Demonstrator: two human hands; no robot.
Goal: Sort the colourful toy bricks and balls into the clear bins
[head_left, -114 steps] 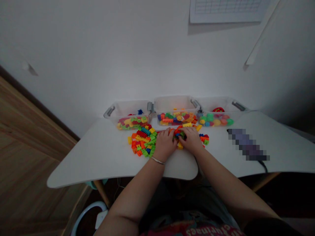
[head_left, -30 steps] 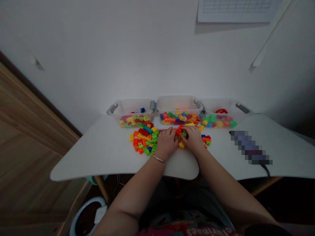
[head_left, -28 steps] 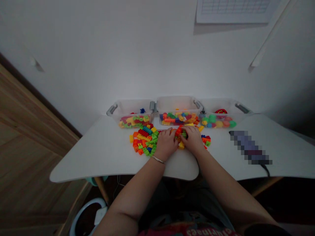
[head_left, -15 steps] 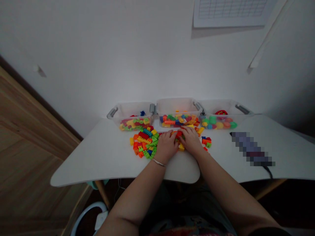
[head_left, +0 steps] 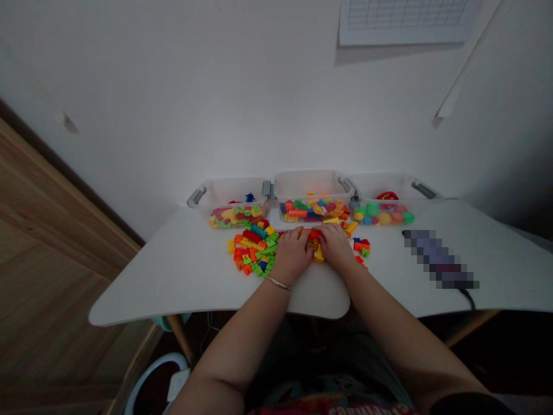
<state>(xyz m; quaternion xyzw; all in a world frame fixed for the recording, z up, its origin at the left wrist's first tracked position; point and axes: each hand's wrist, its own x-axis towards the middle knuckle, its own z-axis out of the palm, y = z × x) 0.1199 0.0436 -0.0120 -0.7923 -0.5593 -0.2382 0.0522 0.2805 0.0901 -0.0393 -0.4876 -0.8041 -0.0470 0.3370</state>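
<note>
My left hand (head_left: 294,252) and my right hand (head_left: 337,245) meet over a spread of toy building blocks at the middle of the table. Between their curled fingers a red building block (head_left: 314,234) shows, and both hands appear closed on it. Fingers cover much of it, so its full shape is hidden. Just below the fingertips lies a yellow block (head_left: 319,254). Left of my left hand spreads a pile of green, orange, red and yellow blocks (head_left: 253,251). A few orange and green blocks (head_left: 362,246) lie to the right of my right hand.
Three clear bins stand along the wall: a left bin (head_left: 235,187) and a middle bin (head_left: 309,180) with colourful pieces, and a right bin (head_left: 380,183) with round pieces. A pixelated dark object (head_left: 438,259) with a cable lies on the white table (head_left: 173,276).
The fingers of both hands have shifted slightly around the red block. The whole view has moved a little, and the piles look the same.
</note>
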